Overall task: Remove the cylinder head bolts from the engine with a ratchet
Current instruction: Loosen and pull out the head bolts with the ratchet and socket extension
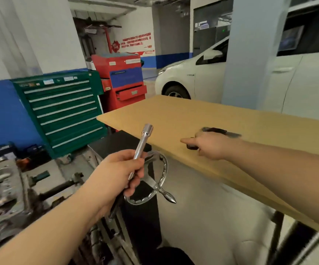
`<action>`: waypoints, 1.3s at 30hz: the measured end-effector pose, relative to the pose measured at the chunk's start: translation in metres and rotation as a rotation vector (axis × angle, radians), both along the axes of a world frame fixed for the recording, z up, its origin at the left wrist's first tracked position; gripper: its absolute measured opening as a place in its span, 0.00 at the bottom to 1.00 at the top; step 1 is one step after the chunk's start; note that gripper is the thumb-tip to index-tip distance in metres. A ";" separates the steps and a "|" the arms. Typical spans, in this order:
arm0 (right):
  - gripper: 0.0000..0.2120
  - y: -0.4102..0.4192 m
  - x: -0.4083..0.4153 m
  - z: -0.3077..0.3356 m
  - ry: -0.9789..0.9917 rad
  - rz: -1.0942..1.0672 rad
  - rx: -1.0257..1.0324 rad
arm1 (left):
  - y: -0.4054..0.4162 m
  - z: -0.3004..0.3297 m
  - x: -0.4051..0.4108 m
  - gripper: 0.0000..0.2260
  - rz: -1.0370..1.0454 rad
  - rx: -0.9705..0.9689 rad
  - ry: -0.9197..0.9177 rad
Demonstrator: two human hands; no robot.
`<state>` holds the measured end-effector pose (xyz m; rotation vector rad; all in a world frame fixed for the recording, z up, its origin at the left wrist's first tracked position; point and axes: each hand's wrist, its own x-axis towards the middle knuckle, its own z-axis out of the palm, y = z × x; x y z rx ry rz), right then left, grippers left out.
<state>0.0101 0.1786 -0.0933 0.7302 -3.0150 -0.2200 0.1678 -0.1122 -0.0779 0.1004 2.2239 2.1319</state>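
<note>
My left hand [120, 171] grips a long chrome extension bar [142, 144] with a socket end at its top, held upright and tilted right in front of me. My right hand [210, 145] reaches over the wooden tabletop [193, 115] and rests on a dark tool [218, 131] lying there, with the forefinger stretched left and the other fingers curled around the tool's near end. The tool is blurred, so I cannot tell if it is the ratchet. Engine parts [0, 188] lie at the lower left, partly cut off by the frame.
A chrome handwheel [157, 180] with a crank knob sits on a black stand just below my left hand. A green drawer cabinet [63, 109] and a red tool cart [124, 81] stand behind. A white car [193, 73] and a pillar [250, 50] are beyond the table.
</note>
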 end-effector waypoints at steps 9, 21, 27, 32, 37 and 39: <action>0.29 0.053 -0.029 -0.062 -0.082 -0.139 -0.307 | 0.034 -0.017 -0.016 0.10 -0.169 -0.025 -0.032; 0.14 -0.058 0.091 -0.012 -0.557 -0.143 -2.055 | 0.071 -0.017 -0.035 0.19 -0.178 -0.235 0.093; 0.09 -0.066 0.120 -0.010 -0.314 -0.265 -2.366 | 0.105 -0.027 -0.035 0.13 -0.140 -0.368 0.156; 0.08 -0.074 0.115 0.000 -0.278 -0.302 -2.561 | 0.130 -0.031 -0.039 0.08 -0.024 -0.421 0.258; 0.09 -0.070 0.105 0.009 -0.177 -0.373 -2.588 | 0.147 -0.031 -0.045 0.09 0.042 -0.395 0.247; 0.09 -0.066 0.106 0.009 -0.163 -0.356 -2.600 | 0.149 -0.031 -0.047 0.09 0.049 -0.393 0.262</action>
